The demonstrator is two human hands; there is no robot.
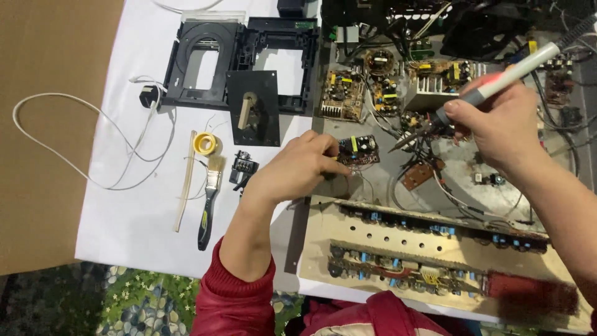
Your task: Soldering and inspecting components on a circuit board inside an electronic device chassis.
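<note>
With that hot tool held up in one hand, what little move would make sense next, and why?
Probably lowering the soldering iron tip to the small circuit board. The right hand holds the iron with its tip in the air just beside that board, while the left hand pinches the board's edge among thin wires, apparently steadying it.

This is an electronics repair bench, improvised rather than a fitted workshop. A white sheet covers the work surface, with brown cardboard along its left edge and a patterned floor covering below its near edge. An opened amplifier chassis full of circuit boards fills the right side; a soldering iron, a paintbrush, a solder reel and a dismantled black disc tray lie around.
</note>
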